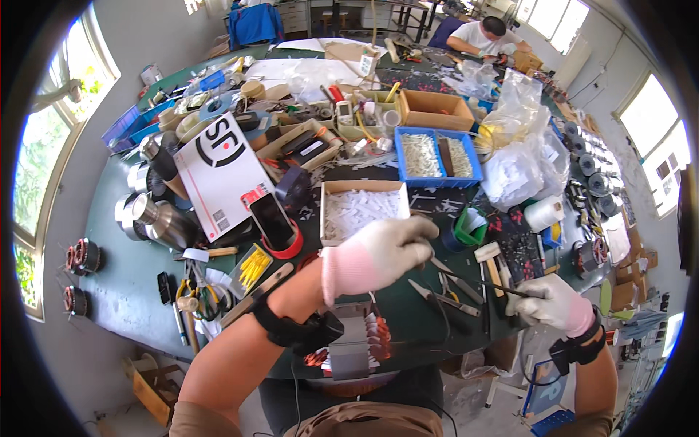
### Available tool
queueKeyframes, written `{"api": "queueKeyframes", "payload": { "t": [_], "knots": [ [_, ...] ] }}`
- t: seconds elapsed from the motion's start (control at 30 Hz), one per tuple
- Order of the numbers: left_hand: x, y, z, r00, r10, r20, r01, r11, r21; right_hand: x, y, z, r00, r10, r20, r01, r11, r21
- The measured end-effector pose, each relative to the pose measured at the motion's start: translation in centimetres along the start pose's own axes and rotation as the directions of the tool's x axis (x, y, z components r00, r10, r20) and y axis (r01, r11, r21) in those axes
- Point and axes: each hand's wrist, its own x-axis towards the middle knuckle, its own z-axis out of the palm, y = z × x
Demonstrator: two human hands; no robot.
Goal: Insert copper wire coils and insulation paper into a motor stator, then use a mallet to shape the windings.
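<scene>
My left hand [389, 251], in a white glove with a pink cuff, hovers over the front of a box of short white tubes [360, 204]. Its fingers are curled toward the right, and whatever may be between them is hidden. Farther right, my right hand [557, 304], gloved the same way, is closed around a thin dark rod-like tool [502, 288] that points left. Below my left hand, at the near table edge, rests a metal motor stator [349, 349] with copper windings. Scissors [444, 298] lie on the table between my hands.
A hammer [491, 266] and a green cup [470, 227] stand near my right hand. Beyond are a blue divided bin [399, 173] and plastic bags [513, 175]. A phone [273, 218], yellow sticks [253, 267] and steel flasks [164, 218] sit leftward. Another person [480, 36] works at the far right.
</scene>
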Motion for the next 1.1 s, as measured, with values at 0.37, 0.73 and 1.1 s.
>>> {"api": "queueKeyframes", "payload": {
  "t": [0.37,0.73,1.1],
  "knots": [
    [-8.4,4.2,-16.0,0.857,0.163,-0.489,-0.269,0.951,-0.154,-3.8,21.5,-6.1,0.691,0.442,-0.572,-0.580,-0.132,-0.804],
    [-18.2,-3.1,-8.2,0.797,-0.238,-0.556,0.211,0.971,-0.112,-4.1,24.1,-4.5,0.845,0.444,-0.299,-0.405,0.165,-0.899],
    [-36.9,-19.7,6.0,0.446,-0.854,-0.269,0.720,0.521,-0.458,-10.5,41.1,13.5,0.863,0.318,0.392,0.232,0.440,-0.868]
  ]
}}
